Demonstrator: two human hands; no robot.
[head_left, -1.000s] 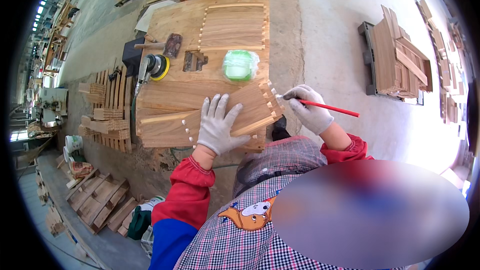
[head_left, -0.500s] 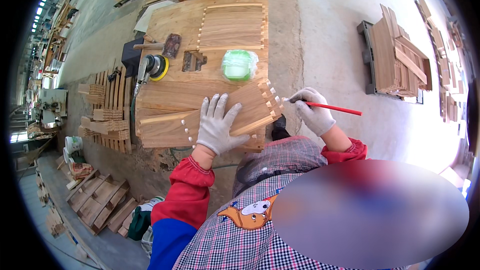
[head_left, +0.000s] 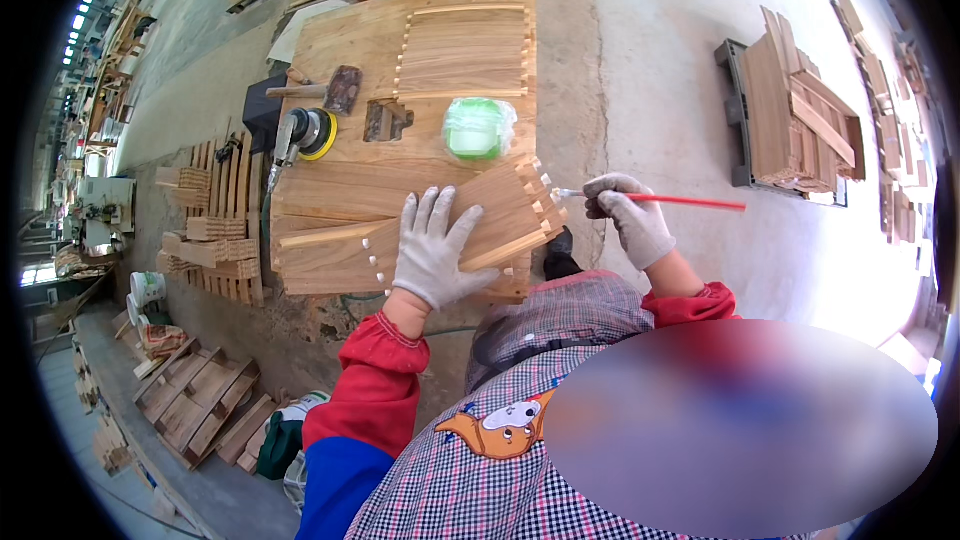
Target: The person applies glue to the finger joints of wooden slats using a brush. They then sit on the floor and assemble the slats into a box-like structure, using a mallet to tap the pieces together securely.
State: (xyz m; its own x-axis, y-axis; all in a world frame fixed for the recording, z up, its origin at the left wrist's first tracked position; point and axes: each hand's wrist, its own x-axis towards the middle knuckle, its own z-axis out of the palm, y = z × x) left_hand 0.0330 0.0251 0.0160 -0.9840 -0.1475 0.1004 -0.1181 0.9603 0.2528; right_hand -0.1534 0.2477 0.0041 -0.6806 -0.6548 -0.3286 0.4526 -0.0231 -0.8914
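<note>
My gloved left hand (head_left: pixel 436 252) lies with its fingers spread on a wooden board (head_left: pixel 500 203) with jointed ends. White glue shows on the joint teeth at both ends of this board. It sits at a slant over another board (head_left: pixel 330 265) on the workbench (head_left: pixel 340 40). In my gloved right hand (head_left: pixel 632 218) a thin brush with a red handle (head_left: pixel 695 202) is gripped, its tip by the board's right end. Just beyond the board stands a green tub (head_left: pixel 475 130) wrapped in clear plastic.
On the bench are an orbital sander (head_left: pixel 305 135) with a yellow pad, a mallet (head_left: pixel 342 90) and a jointed panel (head_left: pixel 465 52). Wood strips (head_left: pixel 225 230) are stacked on the left. Boards fill a pallet (head_left: pixel 800 120) on the right.
My right hand has turned, and the brush's red handle now points more level and further right. Its tip has shifted slightly up and left along the board's end. The left hand stays put.
</note>
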